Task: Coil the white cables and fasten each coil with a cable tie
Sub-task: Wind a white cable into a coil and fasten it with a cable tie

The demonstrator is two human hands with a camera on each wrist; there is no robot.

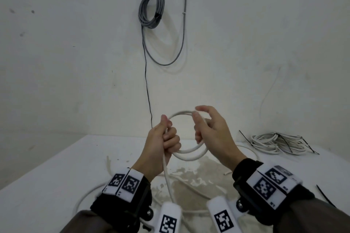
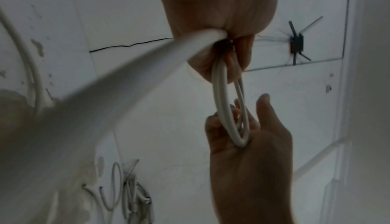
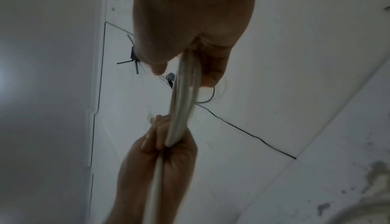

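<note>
Above the white table (image 1: 56, 166) I hold a small coil of white cable (image 1: 189, 157) of about two turns, between both hands. My left hand (image 1: 166, 138) grips its left side in a fist, thumb up. My right hand (image 1: 206, 128) holds the right side, with fingers curled round the turns and the thumb lifted. The cable's loose tail (image 1: 167, 178) runs down from my left fist to the table. The left wrist view shows the coil (image 2: 221, 102) edge-on, from my left hand (image 2: 221, 11) to the right hand (image 2: 253, 144). The right wrist view shows the coil (image 3: 183, 102) between my right hand (image 3: 190, 19) and left hand (image 3: 160, 152).
More loose white cable (image 1: 83, 198) curves over the table near my left wrist. A pile of white coils bound with black ties (image 1: 278, 143) lies at the back right. A loose black cable tie (image 1: 322, 193) lies at the right edge. A grey cable coil (image 1: 151, 7) hangs on the wall.
</note>
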